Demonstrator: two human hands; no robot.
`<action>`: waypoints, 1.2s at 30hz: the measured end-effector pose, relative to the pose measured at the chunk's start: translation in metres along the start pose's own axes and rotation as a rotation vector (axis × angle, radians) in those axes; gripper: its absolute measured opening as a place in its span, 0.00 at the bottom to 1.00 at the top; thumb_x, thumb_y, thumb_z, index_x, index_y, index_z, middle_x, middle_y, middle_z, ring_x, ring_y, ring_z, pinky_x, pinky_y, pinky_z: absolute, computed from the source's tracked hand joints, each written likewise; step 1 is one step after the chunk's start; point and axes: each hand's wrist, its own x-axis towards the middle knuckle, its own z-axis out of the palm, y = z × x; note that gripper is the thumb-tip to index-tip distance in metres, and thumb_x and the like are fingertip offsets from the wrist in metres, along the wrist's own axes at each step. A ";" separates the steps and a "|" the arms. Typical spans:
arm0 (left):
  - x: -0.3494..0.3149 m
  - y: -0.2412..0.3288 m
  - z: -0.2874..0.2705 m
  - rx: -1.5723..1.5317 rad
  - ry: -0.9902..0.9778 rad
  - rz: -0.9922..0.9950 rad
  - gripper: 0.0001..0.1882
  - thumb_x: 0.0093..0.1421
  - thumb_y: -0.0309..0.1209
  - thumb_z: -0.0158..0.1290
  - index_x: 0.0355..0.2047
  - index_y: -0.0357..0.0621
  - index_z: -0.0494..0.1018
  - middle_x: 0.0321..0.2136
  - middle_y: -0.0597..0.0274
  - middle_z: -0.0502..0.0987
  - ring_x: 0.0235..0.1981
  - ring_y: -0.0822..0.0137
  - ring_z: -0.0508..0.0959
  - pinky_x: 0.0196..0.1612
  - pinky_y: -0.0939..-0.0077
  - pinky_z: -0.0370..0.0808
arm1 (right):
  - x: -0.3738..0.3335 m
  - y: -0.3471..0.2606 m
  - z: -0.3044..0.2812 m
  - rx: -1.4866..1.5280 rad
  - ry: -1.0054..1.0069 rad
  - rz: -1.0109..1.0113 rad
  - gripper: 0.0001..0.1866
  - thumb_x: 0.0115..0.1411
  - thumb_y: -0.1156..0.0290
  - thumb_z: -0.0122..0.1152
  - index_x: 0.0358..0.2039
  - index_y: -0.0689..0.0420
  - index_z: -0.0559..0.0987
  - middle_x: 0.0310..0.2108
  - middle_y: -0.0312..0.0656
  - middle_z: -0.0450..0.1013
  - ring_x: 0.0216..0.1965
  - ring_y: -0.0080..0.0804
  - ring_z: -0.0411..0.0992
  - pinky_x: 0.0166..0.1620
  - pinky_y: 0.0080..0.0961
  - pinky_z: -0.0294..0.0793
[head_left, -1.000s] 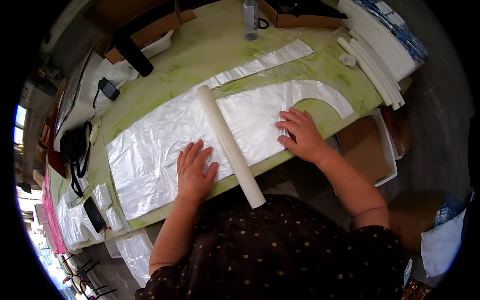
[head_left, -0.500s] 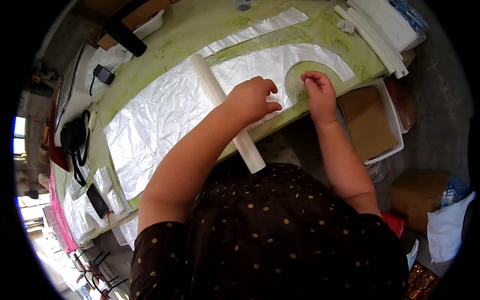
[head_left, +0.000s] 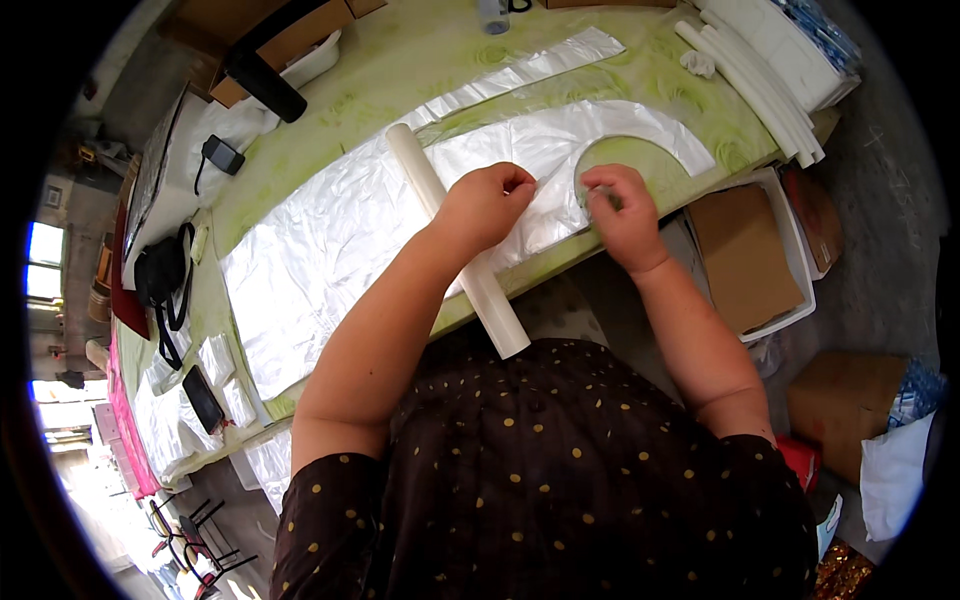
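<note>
Fingers [head_left: 512, 173] curl narrow on our left hand [head_left: 478, 210] and right hand [head_left: 632, 222]; whether they pinch the plastic sheet [head_left: 320, 250], we cannot tell. Our white tube [head_left: 416, 168] crosses the sheet, overhanging the near edge of the table [head_left: 350, 100]. Rolls [head_left: 762, 95] line its right end; a bin [head_left: 795, 242] sits below.

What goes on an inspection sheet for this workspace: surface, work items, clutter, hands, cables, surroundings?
Surface: pale green patterned table.
Work items: white plastic sheet spread flat, wrinkled; white tube lying across it.
Clutter: phone, black bag, clear bottle.
Left hand: over tube and sheet, fingers curled; grip unclear.
Right hand: by the sheet's curved edge, fingers curled; grip unclear.
Cables: dark cord at a small black device; possibly a strap.
Surroundings: white bin, brown box, right side.
</note>
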 end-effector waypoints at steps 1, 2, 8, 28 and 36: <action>-0.002 -0.001 0.000 -0.013 0.021 0.004 0.14 0.65 0.36 0.58 0.45 0.40 0.81 0.37 0.58 0.84 0.38 0.66 0.82 0.44 0.71 0.78 | 0.005 -0.006 0.001 -0.134 -0.074 -0.184 0.12 0.56 0.76 0.64 0.43 0.57 0.82 0.44 0.41 0.79 0.47 0.39 0.74 0.54 0.34 0.73; -0.003 -0.001 0.001 -0.012 0.030 0.015 0.14 0.65 0.36 0.58 0.45 0.40 0.81 0.37 0.58 0.84 0.38 0.66 0.82 0.44 0.70 0.78 | 0.010 -0.007 0.005 -0.222 -0.105 -0.188 0.12 0.56 0.74 0.64 0.42 0.56 0.82 0.44 0.42 0.79 0.48 0.42 0.74 0.56 0.37 0.72; -0.008 0.011 0.003 0.115 -0.040 0.049 0.15 0.65 0.38 0.59 0.44 0.41 0.81 0.36 0.59 0.83 0.35 0.66 0.80 0.43 0.71 0.78 | 0.062 0.037 0.019 -0.657 0.090 0.087 0.28 0.58 0.64 0.63 0.61 0.51 0.76 0.62 0.49 0.70 0.54 0.53 0.70 0.58 0.44 0.69; -0.049 -0.036 -0.087 -1.242 0.377 0.088 0.03 0.69 0.28 0.54 0.42 0.49 0.74 0.32 0.73 0.75 0.32 0.76 0.74 0.36 0.81 0.71 | 0.070 0.044 -0.004 0.409 0.516 0.583 0.34 0.60 0.83 0.51 0.69 0.59 0.63 0.57 0.47 0.71 0.34 0.31 0.76 0.34 0.25 0.74; -0.141 -0.154 -0.137 -0.518 0.799 -0.497 0.27 0.63 0.31 0.61 0.62 0.47 0.69 0.34 0.73 0.75 0.33 0.80 0.71 0.35 0.82 0.69 | 0.066 0.053 -0.007 0.549 0.414 0.583 0.18 0.65 0.80 0.54 0.56 0.61 0.73 0.45 0.41 0.75 0.32 0.24 0.73 0.30 0.20 0.71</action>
